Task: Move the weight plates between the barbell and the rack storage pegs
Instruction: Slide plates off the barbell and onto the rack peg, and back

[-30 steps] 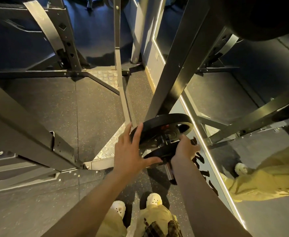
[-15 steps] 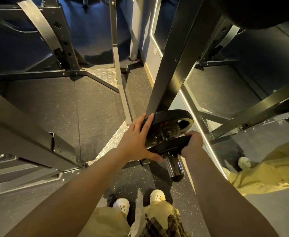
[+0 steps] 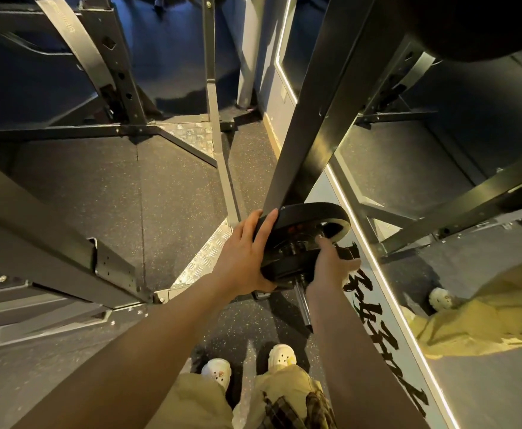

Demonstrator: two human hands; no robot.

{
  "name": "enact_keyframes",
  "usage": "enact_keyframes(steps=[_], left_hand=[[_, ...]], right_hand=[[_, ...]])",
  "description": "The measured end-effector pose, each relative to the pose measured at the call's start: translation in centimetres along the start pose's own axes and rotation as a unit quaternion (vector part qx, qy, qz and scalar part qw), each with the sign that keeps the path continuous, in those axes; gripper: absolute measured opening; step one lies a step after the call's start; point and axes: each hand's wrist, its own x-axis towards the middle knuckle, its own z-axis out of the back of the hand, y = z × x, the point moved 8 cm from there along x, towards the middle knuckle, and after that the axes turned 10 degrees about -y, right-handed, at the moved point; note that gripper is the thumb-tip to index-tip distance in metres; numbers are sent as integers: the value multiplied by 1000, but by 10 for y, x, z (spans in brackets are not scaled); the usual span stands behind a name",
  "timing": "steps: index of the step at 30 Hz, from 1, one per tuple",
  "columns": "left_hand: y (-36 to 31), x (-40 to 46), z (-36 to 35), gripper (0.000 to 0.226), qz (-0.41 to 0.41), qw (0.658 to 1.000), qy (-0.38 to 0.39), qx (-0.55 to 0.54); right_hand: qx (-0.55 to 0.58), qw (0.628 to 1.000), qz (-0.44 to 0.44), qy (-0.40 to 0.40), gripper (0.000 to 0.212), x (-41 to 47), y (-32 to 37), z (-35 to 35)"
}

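Two black weight plates sit on a low chrome storage peg [image 3: 302, 301] at the foot of a dark rack upright [image 3: 318, 113]. The rear plate [image 3: 309, 213] is against the upright. The front plate [image 3: 290, 267] lies close in front of it. My left hand [image 3: 244, 255] wraps the front plate's left rim, fingers reaching over the rear plate's edge. My right hand [image 3: 330, 264] grips the front plate's right side, with fingers near the hub. The peg's free end sticks out toward me below the plates.
A wall mirror [image 3: 439, 212] with a lit edge strip stands right of the rack and reflects it. Diamond-plate steps [image 3: 204, 258] and rack base beams cross the rubber floor on the left. A large dark plate [image 3: 470, 23] hangs overhead at top right. My feet [image 3: 247, 363] stand just below the peg.
Both hands have pushed the front plate further along the peg toward the upright, closing the gap to the rear plate. More of the peg's end now shows.
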Motion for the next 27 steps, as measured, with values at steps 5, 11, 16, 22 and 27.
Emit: enact_keyframes(steps=[5, 11, 16, 22, 27], left_hand=[[3, 0, -6, 132, 17, 1000, -12, -19], [6, 2, -6, 126, 21, 999, -37, -21], [8, 3, -6, 124, 25, 998, -44, -23], [8, 2, -5, 121, 26, 999, -40, -21], [6, 2, -4, 117, 23, 999, -41, -20]], right_hand=[[-54, 997, 42, -19, 68, 6, 11, -2], [-37, 995, -69, 64, 8, 17, 21, -13], [-37, 991, -90, 90, 9, 30, 18, -18], [-14, 990, -106, 94, 12, 32, 14, -16], [-49, 998, 19, 42, 60, 20, 8, -7]])
